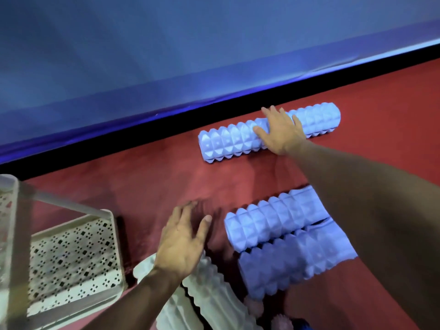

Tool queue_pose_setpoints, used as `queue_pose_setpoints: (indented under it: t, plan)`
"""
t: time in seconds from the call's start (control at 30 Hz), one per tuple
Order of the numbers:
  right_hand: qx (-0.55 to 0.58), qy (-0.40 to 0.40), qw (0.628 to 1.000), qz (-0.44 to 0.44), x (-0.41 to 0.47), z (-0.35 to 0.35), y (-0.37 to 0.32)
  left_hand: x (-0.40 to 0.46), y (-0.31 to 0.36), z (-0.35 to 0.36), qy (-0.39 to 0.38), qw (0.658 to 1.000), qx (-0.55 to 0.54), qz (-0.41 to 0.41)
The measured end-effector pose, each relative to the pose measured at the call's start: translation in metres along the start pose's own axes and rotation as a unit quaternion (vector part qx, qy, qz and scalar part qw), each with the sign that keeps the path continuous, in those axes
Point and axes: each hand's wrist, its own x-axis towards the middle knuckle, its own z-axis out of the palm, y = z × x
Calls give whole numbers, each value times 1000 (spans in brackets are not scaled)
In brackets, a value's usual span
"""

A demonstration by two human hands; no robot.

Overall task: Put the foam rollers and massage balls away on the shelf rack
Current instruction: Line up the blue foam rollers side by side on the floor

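1. The right hand (282, 131) lies flat with spread fingers on the far blue foam roller (228, 141), which lies on the red floor (154, 182) beside the blue wall (166, 55).
2. The left hand (183, 241) hangs open, fingers spread, holding nothing, above the white foam rollers (209, 294).
3. Two blue foam rollers (273, 222) lie side by side, touching, near the right forearm.
4. The white shelf rack (71, 253) stands at the lower left.
5. No massage ball can be clearly identified.

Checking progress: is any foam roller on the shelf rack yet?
No, the shelf rack tray shows bare, and the blue rollers lie on the red floor.
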Motion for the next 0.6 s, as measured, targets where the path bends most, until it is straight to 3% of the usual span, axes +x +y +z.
queue_pose_setpoints:
  t: [0.07, 0.2, 0.3, 0.47, 0.6]
  plan:
    - [-1, -47, 999, 23, 4, 5, -4, 2, 1, 5, 0, 1000, -2, -11]
    - [-81, 120, 989, -34, -28, 24, 11, 0, 9, 10, 4, 1000, -5, -8]
    - [-27, 179, 982, -49, -29, 24, 24, 3, 20, 11, 14, 1000, -14, 0]
    - [29, -41, 999, 14, -37, 20, 32, 8, 35, 24, 17, 996, -84, -37]
    - [18, -86, 996, 29, -63, 28, 44, 25, 55, 38, 4, 966, -226, -123]
